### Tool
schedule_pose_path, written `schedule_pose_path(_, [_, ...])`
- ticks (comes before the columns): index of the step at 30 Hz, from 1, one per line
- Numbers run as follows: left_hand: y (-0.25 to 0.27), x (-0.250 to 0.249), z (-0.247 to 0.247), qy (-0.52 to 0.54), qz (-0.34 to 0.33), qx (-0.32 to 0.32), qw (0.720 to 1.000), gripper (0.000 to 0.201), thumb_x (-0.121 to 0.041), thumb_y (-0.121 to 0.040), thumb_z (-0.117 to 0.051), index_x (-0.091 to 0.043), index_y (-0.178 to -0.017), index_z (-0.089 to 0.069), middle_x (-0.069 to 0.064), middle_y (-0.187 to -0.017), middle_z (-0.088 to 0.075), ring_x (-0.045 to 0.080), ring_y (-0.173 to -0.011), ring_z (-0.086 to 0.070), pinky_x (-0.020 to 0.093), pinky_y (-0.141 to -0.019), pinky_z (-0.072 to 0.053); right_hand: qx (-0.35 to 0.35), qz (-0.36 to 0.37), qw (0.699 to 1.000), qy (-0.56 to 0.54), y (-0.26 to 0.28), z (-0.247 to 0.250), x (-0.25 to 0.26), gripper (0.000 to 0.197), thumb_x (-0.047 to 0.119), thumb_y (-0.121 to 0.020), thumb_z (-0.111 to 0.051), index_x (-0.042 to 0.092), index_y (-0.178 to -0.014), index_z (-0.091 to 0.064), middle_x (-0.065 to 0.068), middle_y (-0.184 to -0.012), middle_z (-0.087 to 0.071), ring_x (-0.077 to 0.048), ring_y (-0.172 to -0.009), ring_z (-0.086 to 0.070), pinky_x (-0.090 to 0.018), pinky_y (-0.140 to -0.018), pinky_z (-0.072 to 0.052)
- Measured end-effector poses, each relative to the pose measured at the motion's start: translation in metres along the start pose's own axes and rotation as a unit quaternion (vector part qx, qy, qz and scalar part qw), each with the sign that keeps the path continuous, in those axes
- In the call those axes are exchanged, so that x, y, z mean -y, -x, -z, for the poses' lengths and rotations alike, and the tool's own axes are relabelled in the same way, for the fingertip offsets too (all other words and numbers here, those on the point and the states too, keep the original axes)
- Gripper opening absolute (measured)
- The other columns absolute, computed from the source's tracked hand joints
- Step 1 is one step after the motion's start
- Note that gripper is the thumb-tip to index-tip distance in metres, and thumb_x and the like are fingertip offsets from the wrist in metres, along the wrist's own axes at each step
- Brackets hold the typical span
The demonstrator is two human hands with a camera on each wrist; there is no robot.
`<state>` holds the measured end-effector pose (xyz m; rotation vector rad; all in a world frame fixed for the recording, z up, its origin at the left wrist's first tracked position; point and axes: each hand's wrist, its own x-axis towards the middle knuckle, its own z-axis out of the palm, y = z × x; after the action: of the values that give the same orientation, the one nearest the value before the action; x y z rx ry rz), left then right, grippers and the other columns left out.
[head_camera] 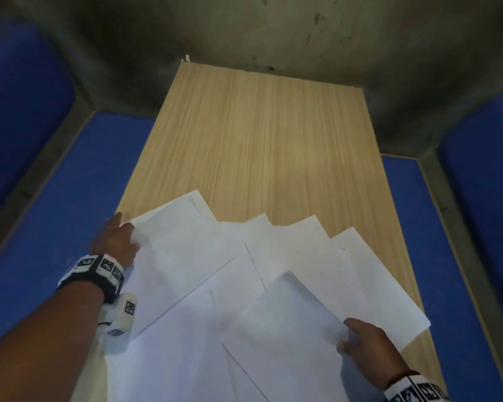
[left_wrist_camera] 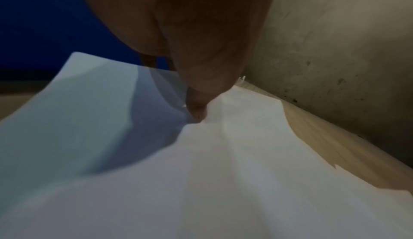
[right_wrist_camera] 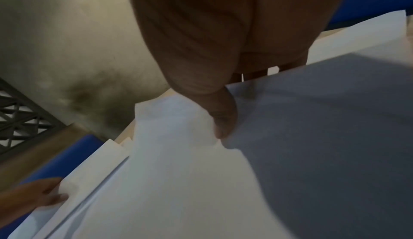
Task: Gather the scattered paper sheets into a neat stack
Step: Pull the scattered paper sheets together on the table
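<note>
Several white paper sheets [head_camera: 244, 285] lie fanned and overlapping on the near half of a light wooden table [head_camera: 259, 134]. My left hand [head_camera: 119, 242] pinches the left edge of the leftmost sheet [head_camera: 174, 250], thumb on top; the left wrist view shows that thumb [left_wrist_camera: 196, 105] pressing into the paper [left_wrist_camera: 223, 172]. My right hand [head_camera: 360, 346] grips the right edge of a near sheet [head_camera: 288, 329], thumb on top and fingers under it. In the right wrist view the thumb [right_wrist_camera: 223, 119] presses the sheet [right_wrist_camera: 178, 172], and the left hand [right_wrist_camera: 40, 195] shows at lower left.
Blue padded benches [head_camera: 55, 198] run along both long sides of the table, the right one [head_camera: 447, 256] close to the paper's edge. A stained concrete wall [head_camera: 273, 33] stands behind the table's far end. The far half of the tabletop is bare wood.
</note>
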<state>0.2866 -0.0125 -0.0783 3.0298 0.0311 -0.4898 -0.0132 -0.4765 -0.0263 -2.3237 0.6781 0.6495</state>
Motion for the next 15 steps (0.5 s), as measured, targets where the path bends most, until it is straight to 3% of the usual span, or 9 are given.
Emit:
schedule_pose_path(2, [-0.008, -0.004, 0.000, 0.006, -0.007, 0.004, 1.000, 0.044, -0.023, -0.087, -0.071, -0.009, -0.127, -0.060, 0.011, -0.156, -0.039, 0.035, -0.141, -0.040, 0.049, -0.111, -0.038, 0.006, 0.008, 1.000, 0.007, 0.000, -0.002, 0.002, 0.014, 0.023, -0.072, -0.071, 0.016, -0.076, -0.059, -0.001, -0.071, -0.063, -0.011, -0.069, -0.058, -0.022, -0.061, -0.043])
schedule_pose_path(4, [-0.012, -0.009, 0.005, 0.009, 0.000, -0.006, 1.000, 0.037, -0.019, -0.083, -0.075, -0.009, -0.117, -0.064, 0.017, -0.134, -0.054, 0.042, -0.119, -0.057, 0.048, -0.098, -0.048, 0.028, 0.014, 0.999, -0.007, -0.002, -0.004, 0.009, 0.016, 0.026, -0.071, -0.075, 0.019, -0.078, -0.063, 0.001, -0.074, -0.066, -0.005, -0.071, -0.059, -0.014, -0.060, -0.043])
schedule_pose_path(6, [-0.016, -0.011, 0.011, 0.007, -0.008, -0.018, 1.000, 0.034, -0.017, -0.081, -0.077, -0.010, -0.112, -0.063, 0.019, -0.115, -0.060, 0.044, -0.102, -0.062, 0.048, -0.088, -0.052, 0.040, 0.011, 0.999, -0.012, -0.005, -0.004, 0.018, 0.016, 0.022, -0.071, -0.076, 0.016, -0.074, -0.061, 0.004, -0.068, -0.061, -0.002, -0.065, -0.055, -0.014, -0.056, -0.041])
schedule_pose_path(8, [-0.020, -0.010, 0.014, 0.037, -0.013, -0.026, 0.999, 0.040, -0.010, -0.082, -0.075, -0.013, -0.118, -0.057, 0.018, -0.109, -0.067, 0.043, -0.097, -0.065, 0.047, -0.085, -0.053, 0.024, 0.014, 0.999, -0.022, -0.011, -0.003, 0.027, 0.022, 0.020, -0.071, -0.076, 0.014, -0.066, -0.056, 0.005, -0.061, -0.053, -0.005, -0.059, -0.048, -0.017, -0.053, -0.036])
schedule_pose_path(11, [-0.021, -0.006, 0.020, 0.130, -0.026, 0.001, 0.991, 0.049, 0.000, -0.087, -0.066, -0.014, -0.133, -0.055, 0.010, -0.116, -0.064, 0.043, -0.107, -0.063, 0.046, -0.091, -0.051, -0.075, 0.005, 0.996, -0.043, -0.035, 0.002, 0.035, 0.023, 0.014, -0.069, -0.078, 0.010, -0.065, -0.055, 0.002, -0.070, -0.052, -0.014, -0.065, -0.051, -0.017, -0.054, -0.036])
schedule_pose_path(13, [-0.016, -0.003, 0.029, 0.129, -0.042, 0.015, 0.991, 0.028, 0.002, -0.088, -0.064, -0.003, -0.115, -0.069, 0.021, -0.112, -0.064, 0.046, -0.105, -0.061, 0.046, -0.090, -0.048, -0.165, 0.006, 0.986, -0.015, -0.055, 0.007, 0.034, 0.021, 0.013, -0.068, -0.080, 0.006, -0.071, -0.060, 0.004, -0.088, -0.052, -0.018, -0.079, -0.053, -0.017, -0.060, -0.039])
schedule_pose_path(15, [-0.007, 0.007, 0.039, 0.148, -0.036, 0.003, 0.988, 0.015, 0.001, -0.090, -0.064, 0.000, -0.101, -0.074, 0.026, -0.108, -0.066, 0.045, -0.103, -0.062, 0.042, -0.087, -0.045, -0.197, -0.027, 0.979, 0.035, -0.071, 0.012, 0.032, 0.020, 0.021, -0.070, -0.080, 0.008, -0.071, -0.064, 0.007, -0.102, -0.046, -0.020, -0.091, -0.052, -0.027, -0.071, -0.045])
